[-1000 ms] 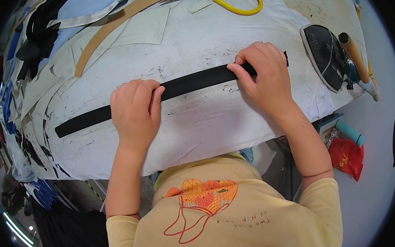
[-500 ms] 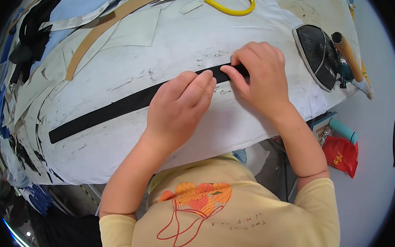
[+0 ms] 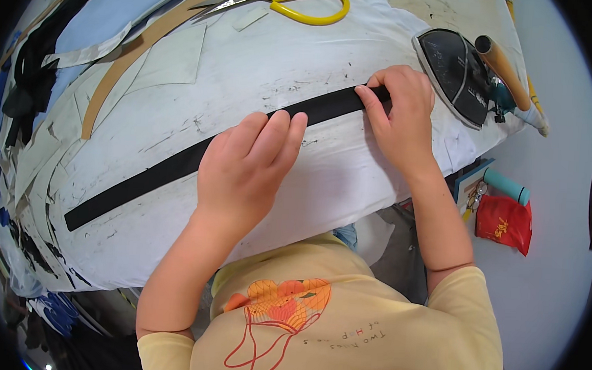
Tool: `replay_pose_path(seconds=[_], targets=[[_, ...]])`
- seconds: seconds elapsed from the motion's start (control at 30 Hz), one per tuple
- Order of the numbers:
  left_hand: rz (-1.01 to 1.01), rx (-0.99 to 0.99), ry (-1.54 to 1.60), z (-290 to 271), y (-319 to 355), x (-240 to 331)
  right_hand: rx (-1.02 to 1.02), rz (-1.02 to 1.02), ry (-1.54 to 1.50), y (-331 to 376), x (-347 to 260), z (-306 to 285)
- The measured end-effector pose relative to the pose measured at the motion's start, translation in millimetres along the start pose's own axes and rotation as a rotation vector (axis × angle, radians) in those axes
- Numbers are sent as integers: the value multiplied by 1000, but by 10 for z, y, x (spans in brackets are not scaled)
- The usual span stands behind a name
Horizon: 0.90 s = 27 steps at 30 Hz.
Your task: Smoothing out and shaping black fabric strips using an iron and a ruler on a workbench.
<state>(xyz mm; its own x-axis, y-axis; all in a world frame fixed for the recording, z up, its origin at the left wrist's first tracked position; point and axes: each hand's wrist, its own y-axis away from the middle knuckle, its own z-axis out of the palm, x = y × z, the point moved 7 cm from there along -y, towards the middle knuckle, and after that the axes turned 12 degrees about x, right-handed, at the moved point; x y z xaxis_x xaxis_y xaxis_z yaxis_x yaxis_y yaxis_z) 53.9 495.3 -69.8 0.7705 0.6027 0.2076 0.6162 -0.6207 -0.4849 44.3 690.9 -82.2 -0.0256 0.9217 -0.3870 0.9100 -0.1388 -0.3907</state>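
Note:
A long black fabric strip (image 3: 164, 171) lies slanted across the white-covered table, from lower left to upper right. My left hand (image 3: 248, 165) rests over its middle, fingers bent close together with their tips on the strip; the thumb is hidden. At the strip's right end, my right hand (image 3: 403, 117) pinches it between thumb and curled fingers, covering the very tip. An iron (image 3: 455, 76) with a wooden handle stands just right of that hand.
Yellow-handled scissors (image 3: 310, 7) lie at the far side, over a tan strip (image 3: 117, 69). Pale cut pieces (image 3: 175, 59) and dark scraps crowd the left. Beyond the near right edge are a red pouch (image 3: 504, 223) and a teal cylinder (image 3: 506, 186).
My right hand has moved right along the strip, closer to the iron, so the gap between my hands is wider. The whole view has shifted slightly.

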Motion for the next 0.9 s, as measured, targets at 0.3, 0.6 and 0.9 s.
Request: replay_pose_path(seconds=[0.3, 0.6, 0.9], targets=[[-14, -63, -120, 177, -95, 87, 39, 18, -12, 8, 42, -9], [10, -43, -175, 197, -138, 147, 108, 117, 16, 105, 234, -127], [12, -186, -146, 239, -286, 182, 108, 121, 23, 116, 241, -118]])
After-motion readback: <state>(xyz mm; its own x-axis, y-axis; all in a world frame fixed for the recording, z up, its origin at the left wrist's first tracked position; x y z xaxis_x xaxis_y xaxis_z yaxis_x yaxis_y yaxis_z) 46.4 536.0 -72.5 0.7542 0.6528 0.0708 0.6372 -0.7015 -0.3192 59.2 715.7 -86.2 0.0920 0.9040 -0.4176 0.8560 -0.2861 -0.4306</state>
